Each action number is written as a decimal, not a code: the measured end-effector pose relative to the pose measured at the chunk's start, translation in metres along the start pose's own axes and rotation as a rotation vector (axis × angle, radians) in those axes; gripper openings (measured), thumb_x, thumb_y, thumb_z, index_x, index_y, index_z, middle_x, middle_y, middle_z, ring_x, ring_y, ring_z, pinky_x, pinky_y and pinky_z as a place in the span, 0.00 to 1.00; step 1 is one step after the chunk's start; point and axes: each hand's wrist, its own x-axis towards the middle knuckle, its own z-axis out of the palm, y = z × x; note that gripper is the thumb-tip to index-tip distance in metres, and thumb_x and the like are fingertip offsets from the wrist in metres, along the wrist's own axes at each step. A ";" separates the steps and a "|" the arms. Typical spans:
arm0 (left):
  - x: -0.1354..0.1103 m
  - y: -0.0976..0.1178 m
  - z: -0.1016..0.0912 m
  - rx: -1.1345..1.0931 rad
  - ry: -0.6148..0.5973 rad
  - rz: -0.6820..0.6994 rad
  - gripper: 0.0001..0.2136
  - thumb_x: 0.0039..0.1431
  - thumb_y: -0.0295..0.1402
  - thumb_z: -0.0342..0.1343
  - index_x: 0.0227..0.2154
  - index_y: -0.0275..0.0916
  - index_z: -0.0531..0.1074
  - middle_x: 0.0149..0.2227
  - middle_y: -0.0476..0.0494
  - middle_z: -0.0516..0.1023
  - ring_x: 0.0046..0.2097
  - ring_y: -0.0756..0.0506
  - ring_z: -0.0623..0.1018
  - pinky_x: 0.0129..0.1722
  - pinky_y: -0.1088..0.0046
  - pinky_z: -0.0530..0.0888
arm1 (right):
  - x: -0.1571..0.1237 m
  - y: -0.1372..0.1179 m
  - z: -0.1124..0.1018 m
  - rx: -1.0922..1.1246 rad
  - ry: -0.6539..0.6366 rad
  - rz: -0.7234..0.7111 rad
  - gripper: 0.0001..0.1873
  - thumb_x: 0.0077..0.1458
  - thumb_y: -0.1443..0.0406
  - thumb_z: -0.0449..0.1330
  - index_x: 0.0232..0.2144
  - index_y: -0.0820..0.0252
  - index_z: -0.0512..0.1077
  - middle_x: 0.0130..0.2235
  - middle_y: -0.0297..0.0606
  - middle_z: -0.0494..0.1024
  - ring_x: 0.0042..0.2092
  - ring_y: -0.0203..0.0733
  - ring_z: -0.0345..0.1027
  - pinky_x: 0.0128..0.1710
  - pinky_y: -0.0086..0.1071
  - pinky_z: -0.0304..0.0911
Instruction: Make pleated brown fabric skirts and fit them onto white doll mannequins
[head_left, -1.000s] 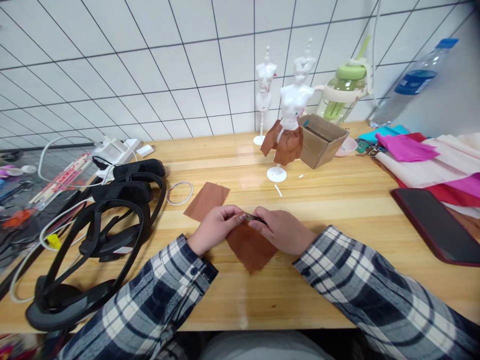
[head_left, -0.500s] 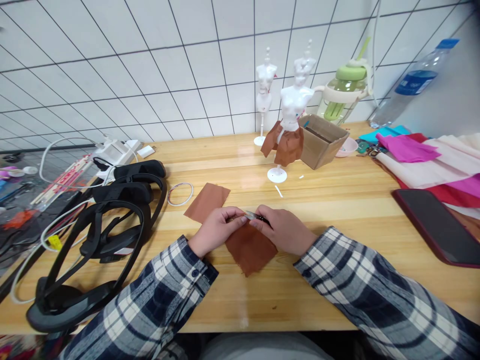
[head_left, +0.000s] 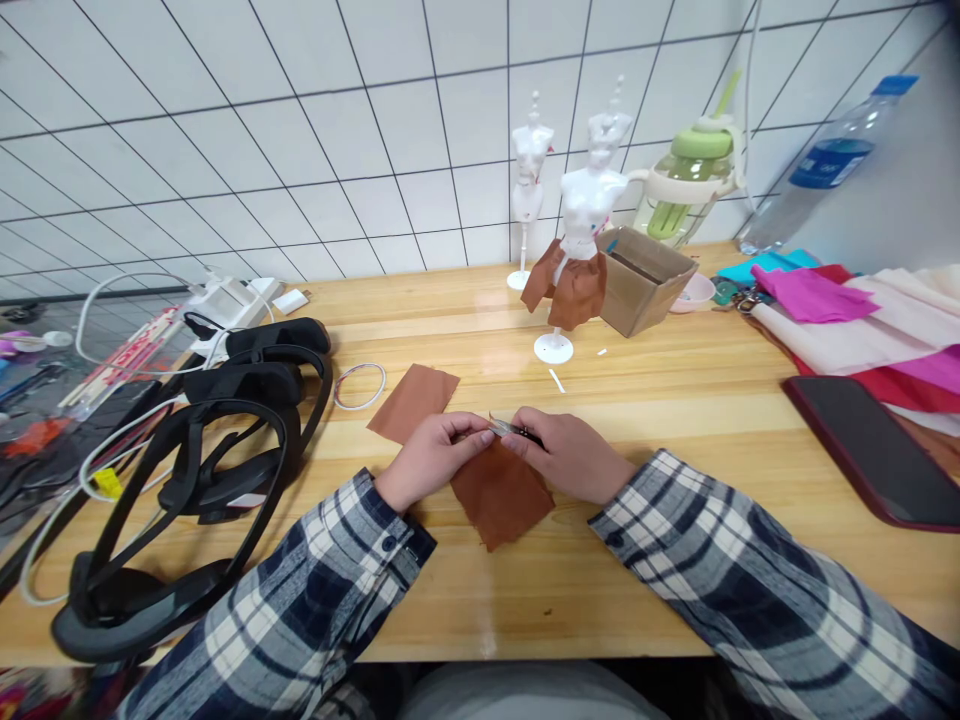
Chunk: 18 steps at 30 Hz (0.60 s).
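My left hand (head_left: pixel 442 452) pinches the upper edge of a piece of brown fabric (head_left: pixel 502 500), which hangs down over the tabletop between my hands. My right hand (head_left: pixel 566 450) is closed around small thread snips (head_left: pixel 511 428) with silver blades and a dark handle. Their tips point left and meet the fabric's top edge by my left fingertips. A second brown fabric piece (head_left: pixel 420 395) lies flat just beyond my left hand. Farther back, a white mini dress form (head_left: pixel 590 205) wears brown fabric around its hips.
Headsets with black straps (head_left: pixel 281 430) crowd the left side, near a thin ring (head_left: pixel 360 386). Another dress form (head_left: pixel 529 170), a cardboard box (head_left: pixel 645 285) and a green-lidded cup (head_left: pixel 690 180) stand at the back. A phone (head_left: pixel 877 450) and coloured fabrics (head_left: pixel 840 300) lie right.
The snips and right fingers have shifted slightly, and a small bit of the fabric's edge now sticks up at the blade tips. Otherwise the hands stay in place.
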 end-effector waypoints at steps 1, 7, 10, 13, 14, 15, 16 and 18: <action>0.000 0.000 0.000 -0.001 0.003 0.000 0.14 0.56 0.43 0.58 0.36 0.36 0.79 0.40 0.41 0.82 0.41 0.43 0.78 0.43 0.69 0.73 | 0.000 0.000 0.000 -0.001 0.006 0.004 0.15 0.64 0.53 0.49 0.34 0.56 0.66 0.30 0.32 0.75 0.33 0.37 0.67 0.30 0.29 0.49; 0.000 0.002 0.001 -0.020 -0.009 0.008 0.13 0.55 0.40 0.60 0.37 0.36 0.79 0.41 0.42 0.82 0.43 0.43 0.79 0.45 0.69 0.74 | -0.001 -0.003 -0.003 -0.053 -0.028 0.011 0.18 0.65 0.52 0.46 0.34 0.56 0.67 0.30 0.33 0.75 0.32 0.37 0.67 0.29 0.29 0.48; 0.000 0.002 0.002 0.012 -0.010 0.011 0.12 0.55 0.38 0.60 0.37 0.36 0.79 0.41 0.42 0.83 0.43 0.43 0.80 0.46 0.69 0.74 | -0.002 -0.005 -0.005 -0.129 -0.049 0.000 0.20 0.66 0.53 0.43 0.35 0.56 0.68 0.30 0.34 0.76 0.32 0.38 0.67 0.29 0.30 0.47; 0.000 0.002 0.002 0.050 -0.005 0.019 0.11 0.55 0.37 0.60 0.36 0.37 0.79 0.40 0.42 0.83 0.43 0.43 0.80 0.46 0.69 0.74 | -0.002 -0.007 -0.004 -0.205 -0.053 -0.002 0.20 0.67 0.53 0.42 0.35 0.56 0.69 0.30 0.35 0.77 0.32 0.39 0.68 0.29 0.30 0.47; 0.000 0.003 0.002 0.061 -0.004 0.023 0.10 0.55 0.37 0.59 0.36 0.37 0.79 0.40 0.43 0.83 0.43 0.43 0.80 0.46 0.69 0.74 | -0.001 -0.008 -0.004 -0.223 -0.048 0.008 0.20 0.67 0.54 0.42 0.35 0.56 0.69 0.30 0.36 0.77 0.32 0.40 0.68 0.29 0.31 0.47; -0.001 0.003 0.002 0.069 -0.005 0.027 0.10 0.56 0.37 0.59 0.37 0.37 0.80 0.40 0.43 0.83 0.43 0.43 0.80 0.46 0.69 0.74 | -0.001 -0.007 -0.003 -0.232 -0.040 0.021 0.20 0.67 0.54 0.42 0.35 0.56 0.69 0.31 0.36 0.77 0.32 0.40 0.68 0.29 0.31 0.47; -0.001 0.003 0.003 0.073 -0.007 0.030 0.10 0.56 0.37 0.59 0.37 0.38 0.80 0.41 0.43 0.83 0.43 0.43 0.80 0.47 0.69 0.74 | 0.000 -0.007 -0.003 -0.230 -0.029 0.036 0.20 0.67 0.55 0.41 0.36 0.55 0.69 0.31 0.36 0.77 0.32 0.40 0.68 0.29 0.31 0.47; -0.001 0.004 0.003 0.074 -0.006 0.027 0.11 0.56 0.37 0.59 0.38 0.38 0.80 0.41 0.43 0.83 0.44 0.42 0.80 0.47 0.68 0.73 | 0.001 -0.004 -0.004 -0.207 0.002 0.071 0.19 0.67 0.55 0.42 0.36 0.55 0.68 0.31 0.36 0.76 0.32 0.40 0.68 0.29 0.31 0.47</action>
